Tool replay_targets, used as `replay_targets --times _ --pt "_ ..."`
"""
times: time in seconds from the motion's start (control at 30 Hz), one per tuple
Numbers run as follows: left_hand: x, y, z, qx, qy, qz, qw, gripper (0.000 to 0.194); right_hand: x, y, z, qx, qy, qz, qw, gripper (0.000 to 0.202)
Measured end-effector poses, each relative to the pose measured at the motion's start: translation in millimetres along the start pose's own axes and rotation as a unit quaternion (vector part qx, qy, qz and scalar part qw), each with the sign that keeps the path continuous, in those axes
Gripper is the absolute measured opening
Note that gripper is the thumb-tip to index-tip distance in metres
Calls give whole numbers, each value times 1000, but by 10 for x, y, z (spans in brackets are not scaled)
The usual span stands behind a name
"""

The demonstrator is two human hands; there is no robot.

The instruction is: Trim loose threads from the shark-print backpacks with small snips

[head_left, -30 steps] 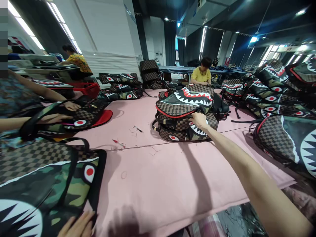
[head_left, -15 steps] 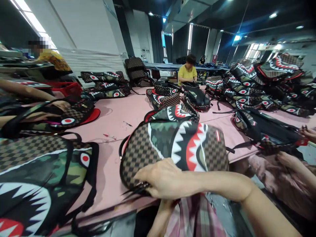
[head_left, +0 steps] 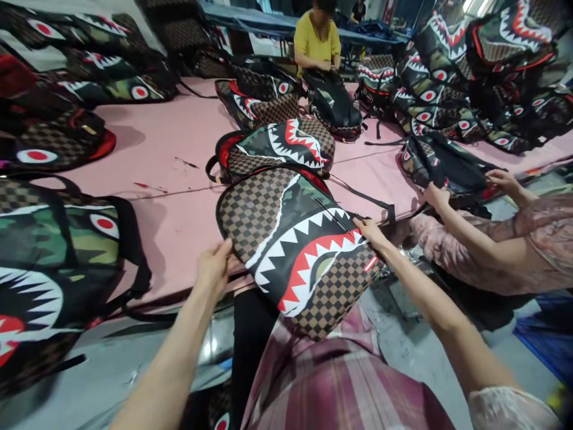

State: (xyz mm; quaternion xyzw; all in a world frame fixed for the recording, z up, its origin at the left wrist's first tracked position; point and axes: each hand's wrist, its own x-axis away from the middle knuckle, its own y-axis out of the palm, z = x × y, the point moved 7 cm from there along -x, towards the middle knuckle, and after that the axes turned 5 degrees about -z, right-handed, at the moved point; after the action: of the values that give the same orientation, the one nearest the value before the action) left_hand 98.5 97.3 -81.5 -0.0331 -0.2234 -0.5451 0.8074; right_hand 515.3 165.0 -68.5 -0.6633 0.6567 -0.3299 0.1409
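Observation:
A brown-checked backpack [head_left: 286, 239] with a camouflage and shark-mouth print lies tilted at the table's front edge, its lower corner over my lap. My left hand [head_left: 215, 266] grips its left edge, with most fingers hidden behind it. At the opposite edge, my right hand [head_left: 370, 232] is closed on the side of the same backpack, by the dark zip lines. Just beyond it rests another shark-print backpack [head_left: 286, 143] with a red-edged opening, close against the held one.
On the pink-covered table [head_left: 179, 137], a large shark backpack [head_left: 80, 257] stands at left. Stacked backpacks [head_left: 430, 95] rise at back right. A co-worker's hands [head_left: 436, 194] hold a black-backed bag [head_left: 456, 161] at right. A person in yellow [head_left: 317, 42] works across the table.
The backpack has turned and tipped toward my lap. My right hand has gone from its left end to its right edge; my left hand has come into view. The camera looks lower.

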Motion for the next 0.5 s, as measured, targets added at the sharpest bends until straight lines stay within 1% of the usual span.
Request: replay_targets --times 0.07,0.13,0.2,0.27,0.37,0.43,0.5 --pt "-44 27 214 -16 26 45 998 14 214 242 152 -29 4 -14 999 42" --pt "-52 0 355 -32 44 94 994 16 407 487 221 -55 0 -36 998 42" --pt "-19 -64 418 -46 54 135 988 17 564 695 249 -76 -7 -57 995 44" --pt "52 -147 435 -96 62 168 979 21 668 837 259 -90 -16 -70 993 45" --pt "164 -253 410 -207 75 205 954 27 718 908 242 -94 -31 -80 992 46" --pt "184 -293 363 -251 84 214 940 30 712 880 196 -90 -40 -87 991 43" --pt "152 -316 312 -268 96 216 934 32 717 798 90 -81 -68 -80 991 34"
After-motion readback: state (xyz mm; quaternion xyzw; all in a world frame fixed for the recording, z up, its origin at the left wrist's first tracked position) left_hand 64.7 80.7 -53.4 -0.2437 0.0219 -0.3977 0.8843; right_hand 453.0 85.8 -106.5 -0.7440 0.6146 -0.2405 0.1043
